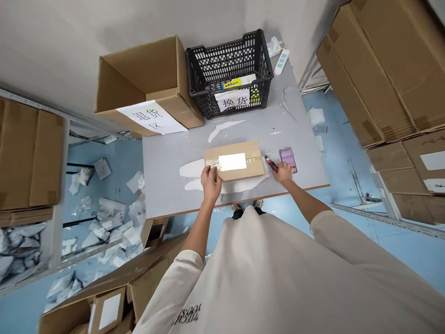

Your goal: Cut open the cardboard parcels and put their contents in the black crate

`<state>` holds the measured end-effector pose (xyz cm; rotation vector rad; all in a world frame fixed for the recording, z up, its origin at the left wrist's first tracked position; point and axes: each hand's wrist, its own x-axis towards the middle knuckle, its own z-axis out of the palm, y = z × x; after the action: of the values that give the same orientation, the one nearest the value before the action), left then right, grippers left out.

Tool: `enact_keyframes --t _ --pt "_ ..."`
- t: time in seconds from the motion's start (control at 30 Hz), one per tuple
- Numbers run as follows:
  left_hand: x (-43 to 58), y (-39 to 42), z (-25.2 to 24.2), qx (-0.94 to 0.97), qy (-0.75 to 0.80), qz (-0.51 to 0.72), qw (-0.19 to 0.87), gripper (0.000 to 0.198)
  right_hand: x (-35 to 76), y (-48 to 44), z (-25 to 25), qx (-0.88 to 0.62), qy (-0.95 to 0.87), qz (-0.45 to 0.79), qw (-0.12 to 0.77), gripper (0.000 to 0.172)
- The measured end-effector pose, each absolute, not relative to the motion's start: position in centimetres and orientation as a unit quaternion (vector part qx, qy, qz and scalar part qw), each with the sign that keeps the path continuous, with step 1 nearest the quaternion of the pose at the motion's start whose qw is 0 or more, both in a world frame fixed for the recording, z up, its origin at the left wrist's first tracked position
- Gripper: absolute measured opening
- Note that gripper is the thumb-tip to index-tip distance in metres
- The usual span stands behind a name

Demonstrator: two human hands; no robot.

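grey tabletop [163,171]: one carton [251,170], still closed; we pinch its corner in left hand [211,184], grip cutter [272,164] in right hand [283,173].

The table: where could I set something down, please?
Bare table lies at the left end, in front of the open carton, and right of the phone. It is crowded between parcel and phone, around the right hand and cutter.

Brown cardboard box [251,163], closed, flat on bench [167,185], slightly skewed; white label [232,162] on top. Red-black cutter [272,164] just right of box, slanted, handle end in right hand's fingers [285,168].
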<state>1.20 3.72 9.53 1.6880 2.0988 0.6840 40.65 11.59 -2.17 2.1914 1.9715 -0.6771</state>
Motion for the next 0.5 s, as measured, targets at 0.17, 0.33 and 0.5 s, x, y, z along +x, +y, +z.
enact_keyframes --t 0.17,0.33,0.5 --pt "1.2 3.6 10.0 0.609 0.742 0.225 0.169 0.052 40.1 11.8 -2.3 0.727 0.651 -0.192 0.101 0.045" --pt "1.4 3.1 10.2 0.629 0.73 0.222 0.148 0.048 39.5 11.8 -0.9 0.754 0.615 -0.218 0.075 0.042" --pt "1.5 2.9 10.0 0.682 0.671 0.255 0.141 0.043 39.7 12.1 2.7 0.802 0.513 -0.301 -0.056 0.04"
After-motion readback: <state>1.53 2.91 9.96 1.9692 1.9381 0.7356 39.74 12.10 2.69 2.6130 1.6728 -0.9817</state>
